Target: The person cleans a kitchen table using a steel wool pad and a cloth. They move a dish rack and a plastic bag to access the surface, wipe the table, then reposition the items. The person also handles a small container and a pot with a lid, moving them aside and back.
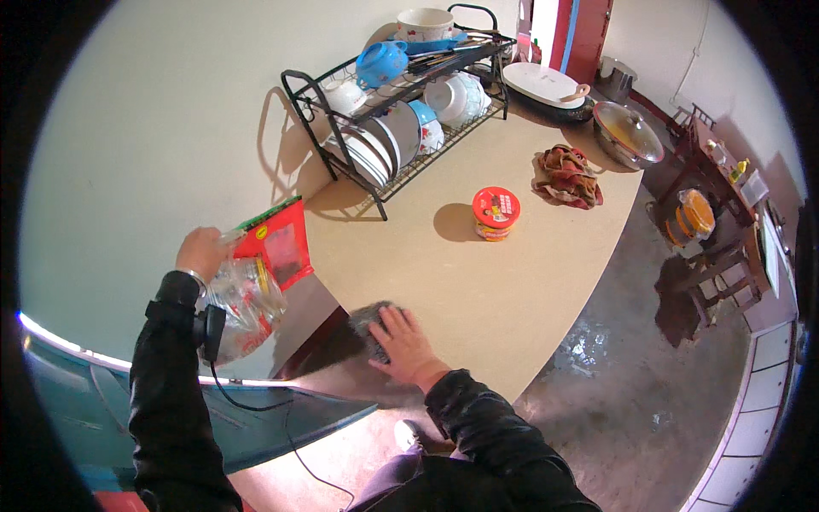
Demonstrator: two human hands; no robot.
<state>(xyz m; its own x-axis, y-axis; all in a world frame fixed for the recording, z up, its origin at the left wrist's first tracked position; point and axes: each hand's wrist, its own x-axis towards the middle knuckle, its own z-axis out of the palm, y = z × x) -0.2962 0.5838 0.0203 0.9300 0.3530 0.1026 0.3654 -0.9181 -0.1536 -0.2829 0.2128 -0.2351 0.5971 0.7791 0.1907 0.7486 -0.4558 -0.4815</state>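
At the left, my left hand (199,253) is raised off the table's end and grips a clear plastic bag (246,313). A container with a yellowish rim shows through the bag. Beside it hangs a red packet (281,246) with a green top edge, also at my left hand; exactly how the fingers hold it is hidden. My right hand (406,345) lies palm down, fingers spread, over a grey cloth (366,320) at the near left edge of the beige tabletop (416,269). Farther along the table stands a red-lidded tub (496,214), apart from both hands.
A black wire dish rack (358,169) with plates, bowls and cups stands against the wall. A crumpled brown-red cloth (566,176), a glass-lidded pot (627,134) and a white oval lid (544,83) sit toward the far end. Wooden chairs (726,275) stand on the wet-looking floor (601,384).
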